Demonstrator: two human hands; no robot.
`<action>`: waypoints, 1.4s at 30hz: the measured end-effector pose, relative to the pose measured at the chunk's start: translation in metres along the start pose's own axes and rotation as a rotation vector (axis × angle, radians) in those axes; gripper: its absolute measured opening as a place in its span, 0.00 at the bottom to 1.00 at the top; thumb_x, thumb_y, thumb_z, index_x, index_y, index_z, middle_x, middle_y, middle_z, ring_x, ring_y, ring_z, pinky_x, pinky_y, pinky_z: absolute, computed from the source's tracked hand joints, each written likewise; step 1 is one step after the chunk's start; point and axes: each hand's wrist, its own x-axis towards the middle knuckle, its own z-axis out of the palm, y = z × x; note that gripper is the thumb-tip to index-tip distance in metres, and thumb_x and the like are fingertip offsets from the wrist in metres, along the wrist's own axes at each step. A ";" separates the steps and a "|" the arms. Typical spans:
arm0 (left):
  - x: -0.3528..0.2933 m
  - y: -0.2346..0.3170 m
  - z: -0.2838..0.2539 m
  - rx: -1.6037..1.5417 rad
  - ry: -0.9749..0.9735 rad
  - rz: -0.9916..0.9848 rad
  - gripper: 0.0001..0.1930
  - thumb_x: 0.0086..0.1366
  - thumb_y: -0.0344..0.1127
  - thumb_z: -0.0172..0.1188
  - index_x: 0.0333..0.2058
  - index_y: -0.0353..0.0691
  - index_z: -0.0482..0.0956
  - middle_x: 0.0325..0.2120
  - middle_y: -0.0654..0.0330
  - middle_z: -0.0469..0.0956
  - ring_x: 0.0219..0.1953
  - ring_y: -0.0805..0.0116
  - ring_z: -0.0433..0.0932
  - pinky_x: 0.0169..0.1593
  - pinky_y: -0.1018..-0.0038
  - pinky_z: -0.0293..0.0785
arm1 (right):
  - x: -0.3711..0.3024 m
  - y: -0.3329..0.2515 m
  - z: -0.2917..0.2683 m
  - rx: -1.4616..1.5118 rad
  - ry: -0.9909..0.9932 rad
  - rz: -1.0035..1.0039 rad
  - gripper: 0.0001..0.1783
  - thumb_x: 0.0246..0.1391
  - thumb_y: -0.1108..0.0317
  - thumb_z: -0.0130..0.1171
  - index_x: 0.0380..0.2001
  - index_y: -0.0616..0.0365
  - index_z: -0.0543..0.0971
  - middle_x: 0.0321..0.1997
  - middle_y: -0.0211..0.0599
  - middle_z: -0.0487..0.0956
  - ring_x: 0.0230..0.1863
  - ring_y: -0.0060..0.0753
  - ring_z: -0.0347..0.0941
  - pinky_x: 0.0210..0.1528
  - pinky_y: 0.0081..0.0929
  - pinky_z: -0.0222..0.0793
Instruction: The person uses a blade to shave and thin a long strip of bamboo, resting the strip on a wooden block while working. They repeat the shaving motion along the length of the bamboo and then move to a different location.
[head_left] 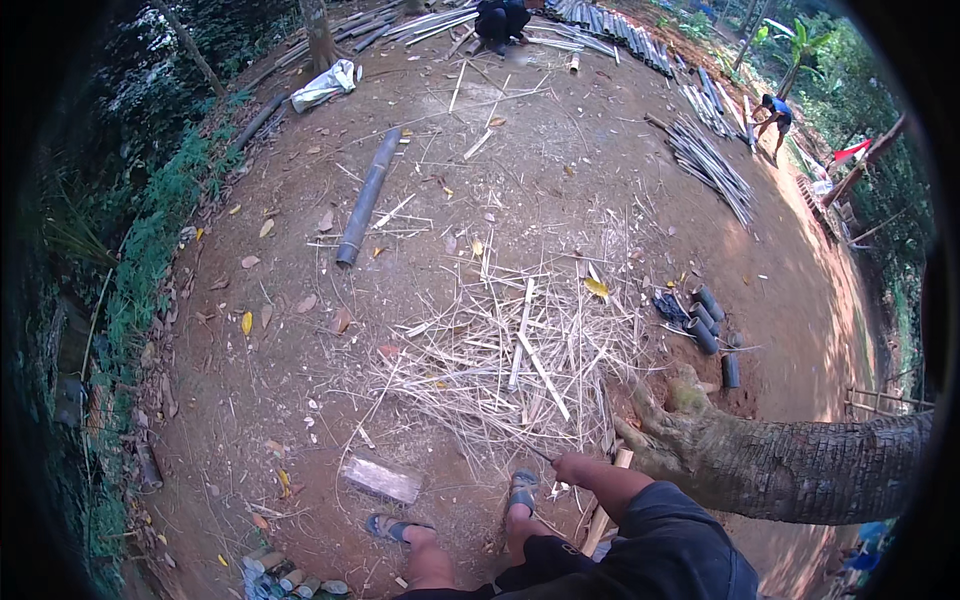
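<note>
My right hand reaches out from the lower edge, low above the ground beside my right sandal. Its fingers are closed round a thin dark tool that looks like a knife, whose narrow tip points up and left. The handle is hidden in my fist. Just beyond it spreads a heap of pale bamboo shavings and strips. Below my forearm a pale bamboo length stands tilted, partly covered by my arm. My left hand is out of view.
A tree trunk rises close on my right, with short dark bamboo pieces near its base. A wooden block lies by my left sandal. Ahead are a long bamboo pole, stacked bamboo and two people working.
</note>
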 end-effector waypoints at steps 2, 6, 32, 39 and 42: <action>-0.009 0.031 -0.009 -0.240 -0.032 -0.017 0.32 0.60 0.63 0.52 0.43 0.36 0.78 0.29 0.54 0.79 0.35 0.58 0.79 0.47 0.62 0.73 | -0.035 0.021 0.019 0.084 0.046 0.222 0.20 0.49 0.62 0.51 0.44 0.57 0.79 0.44 0.51 0.80 0.45 0.51 0.77 0.47 0.41 0.74; -0.036 0.069 -0.082 -0.611 0.033 0.006 0.30 0.61 0.62 0.53 0.43 0.36 0.78 0.28 0.55 0.79 0.34 0.58 0.79 0.46 0.62 0.73 | -0.079 0.026 0.061 0.300 0.211 0.593 0.19 0.51 0.61 0.50 0.42 0.58 0.81 0.42 0.46 0.81 0.43 0.45 0.79 0.44 0.37 0.76; 0.204 0.217 -0.368 0.281 0.272 0.486 0.17 0.65 0.43 0.55 0.44 0.35 0.73 0.27 0.58 0.77 0.32 0.67 0.76 0.41 0.71 0.74 | -0.025 -0.105 -0.112 -0.008 -0.273 0.129 0.15 0.52 0.64 0.54 0.40 0.59 0.81 0.35 0.43 0.82 0.34 0.39 0.79 0.36 0.38 0.75; 0.235 0.470 -0.169 0.134 0.340 0.349 0.12 0.65 0.34 0.54 0.45 0.35 0.72 0.29 0.59 0.78 0.29 0.73 0.76 0.32 0.77 0.69 | 0.091 -0.054 -0.239 0.127 -0.263 0.259 0.14 0.53 0.62 0.58 0.38 0.60 0.79 0.29 0.43 0.82 0.30 0.42 0.80 0.33 0.39 0.75; 0.243 0.521 -0.083 0.415 0.024 0.202 0.18 0.66 0.41 0.56 0.50 0.37 0.73 0.34 0.58 0.80 0.36 0.70 0.79 0.36 0.76 0.71 | 0.119 -0.086 -0.343 0.567 0.180 0.420 0.14 0.51 0.65 0.58 0.38 0.62 0.74 0.27 0.49 0.79 0.25 0.45 0.78 0.29 0.39 0.75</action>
